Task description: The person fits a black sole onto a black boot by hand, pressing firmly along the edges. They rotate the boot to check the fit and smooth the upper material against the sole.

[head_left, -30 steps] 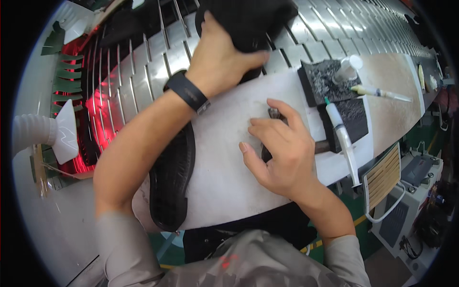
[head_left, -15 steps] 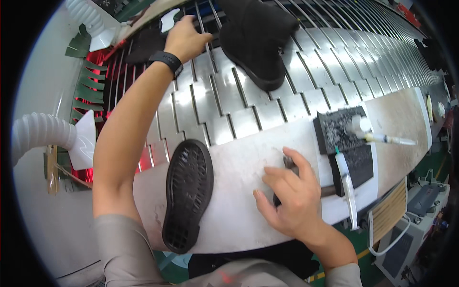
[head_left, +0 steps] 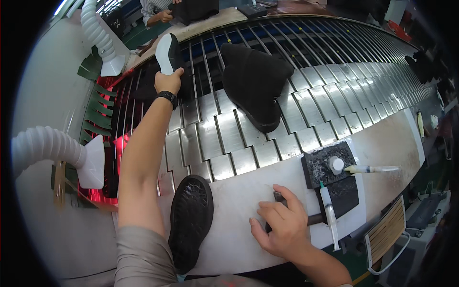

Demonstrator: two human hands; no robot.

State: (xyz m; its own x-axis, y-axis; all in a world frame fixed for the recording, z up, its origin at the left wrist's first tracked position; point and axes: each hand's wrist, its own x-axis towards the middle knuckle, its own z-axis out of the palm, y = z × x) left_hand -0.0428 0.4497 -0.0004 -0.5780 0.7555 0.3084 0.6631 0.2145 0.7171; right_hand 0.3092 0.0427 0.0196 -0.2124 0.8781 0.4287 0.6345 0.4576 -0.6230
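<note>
My left hand [head_left: 168,83] is stretched out over the conveyor, closed round one end of a black boot upper [head_left: 176,51] whose white underside [head_left: 165,53] faces up. My right hand [head_left: 282,222] hovers over or rests on a dark hammer-like tool [head_left: 279,197] on the worktable. Its fingers are bent and spread apart; the tool's handle [head_left: 315,219] passes beneath the palm, and much of it is hidden. Between my arms lies a black rubber shoe sole [head_left: 191,217], its ribbed inside up. A second black boot [head_left: 258,86] lies tilted on the conveyor's metal plates.
To the right on the worktable [head_left: 234,210] sit black blocks [head_left: 329,165], a white-capped bottle [head_left: 336,165] and two syringes [head_left: 331,215]. White flexible ducts [head_left: 50,143] stand at left beside red-lit green strips [head_left: 98,117]. Across the conveyor, a co-worker's hand [head_left: 165,16] is beside dark material.
My left hand has gone from spread fingers beside the white-bottomed boot upper to a grip on it. The view has tilted up, showing the co-worker. My right hand stays over the tool.
</note>
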